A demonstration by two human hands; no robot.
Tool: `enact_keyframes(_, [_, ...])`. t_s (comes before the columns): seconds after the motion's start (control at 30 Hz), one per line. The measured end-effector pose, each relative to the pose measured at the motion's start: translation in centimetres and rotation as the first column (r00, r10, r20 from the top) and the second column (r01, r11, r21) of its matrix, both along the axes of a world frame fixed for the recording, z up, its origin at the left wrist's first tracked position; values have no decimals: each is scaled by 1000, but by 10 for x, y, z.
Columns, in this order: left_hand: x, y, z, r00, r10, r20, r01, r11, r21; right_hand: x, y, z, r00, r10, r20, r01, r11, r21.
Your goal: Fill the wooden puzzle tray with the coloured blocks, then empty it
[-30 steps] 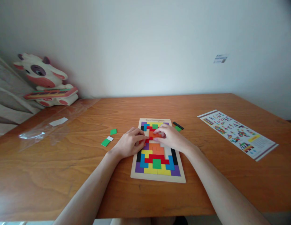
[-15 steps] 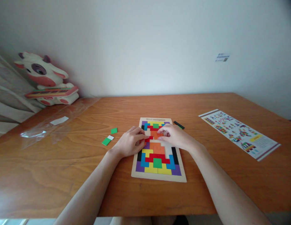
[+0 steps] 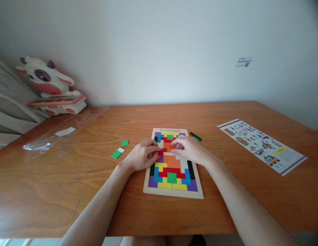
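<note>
while both bare hands are bent over the puzzle board [image 3: 161, 191], this board lies flat on the wooden table [image 3: 128, 215], in the near middle of the scene. the left hand [image 3: 142, 153] is at the left edge of the board, with its fingers curved and their tips at a red piece [image 3: 163, 150]; i cannot tell if they grip it or only touch it. the right hand [image 3: 188, 147] comes from the right side, its thumb and forefinger bent, with a small gap between the tips, beside an orange piece [image 3: 167, 147]; whether they hold something, i cannot tell. nearer on the board, a green square [image 3: 171, 177] sits among red, blue and yellow pieces, and a pale part at the right is not covered. on the table to the left lie two green pieces [image 3: 116, 154], and to the far right of the board a black bar [image 3: 195, 136]. a printed sheet [image 3: 261, 147] lies well to the right, and a cow toy [image 3: 52, 85] stands at the far left.
</note>
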State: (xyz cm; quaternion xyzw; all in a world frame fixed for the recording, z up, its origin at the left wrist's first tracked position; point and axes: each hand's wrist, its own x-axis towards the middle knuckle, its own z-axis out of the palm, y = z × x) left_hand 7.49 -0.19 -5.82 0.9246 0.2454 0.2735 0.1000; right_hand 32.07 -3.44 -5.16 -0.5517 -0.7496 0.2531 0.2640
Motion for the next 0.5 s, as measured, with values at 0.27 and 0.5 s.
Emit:
enact_keyframes(0.27, [-5,1,7,996,90,4,-90,993,72,-7,-2,8,998,-44,44,42,998,50])
enact_keyframes(0.5, [-42,15,21,801,583,-134,-525,793,308,-8,-1,8,981,-182,-66,193,912,363])
